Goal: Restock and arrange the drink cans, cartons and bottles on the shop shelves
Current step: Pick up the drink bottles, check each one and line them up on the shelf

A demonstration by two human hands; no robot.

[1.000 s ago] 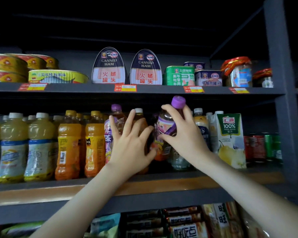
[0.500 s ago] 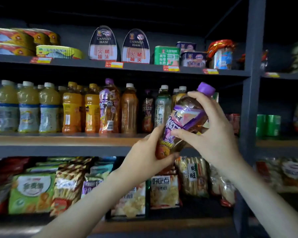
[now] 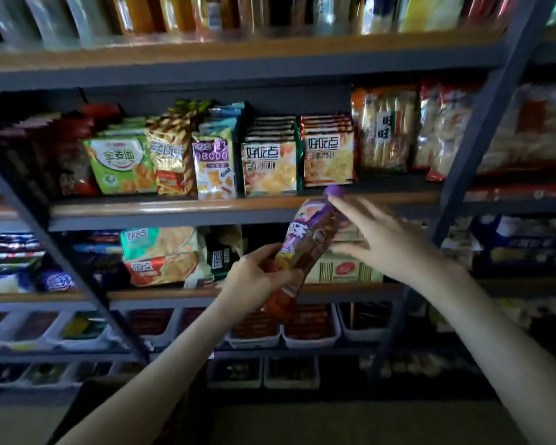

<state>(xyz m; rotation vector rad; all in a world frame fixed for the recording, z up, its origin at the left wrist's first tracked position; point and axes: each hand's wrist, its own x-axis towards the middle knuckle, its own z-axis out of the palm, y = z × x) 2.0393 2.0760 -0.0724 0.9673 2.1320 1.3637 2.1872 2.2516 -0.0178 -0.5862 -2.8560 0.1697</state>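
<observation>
In front of the snack shelves: the bottle (image 3: 305, 248) hangs in mid-air, resting on no shelf. It is tilted, with its purple cap (image 3: 333, 191) up and to the right.
Left hand: the left hand (image 3: 260, 277) grips the lower part of the bottle with fingers curled round the label. It appears to carry the whole weight.
Right hand: the right hand (image 3: 382, 245) has its fingers straight and spread, with one fingertip at the cap and the thumb beside the bottle's body. Through the blur this looks like a light touch rather than a grasp.
Why held so: a low grip leaves the label and cap free. This probably lets the person turn or check the bottle, with the loose hand steadying the top.
Drink shelf: the drink shelf (image 3: 270, 49) runs along the top of the view, and only blurred bottle bases show on it. The bottle is well below it, though by the task that shelf is where it belongs.
Snack packets: the snack packets (image 3: 270, 168) stand upright in rows facing out, just behind the bottle's cap end.
Trays: the trays (image 3: 308, 335) sit on a shelf below the hands and hold dark goods too dim to name.
Next move: most likely lifting the bottle upright to a gap among the drinks.
Risk: a one-handed low grip on a tilted bottle could let it swing or slip.
</observation>
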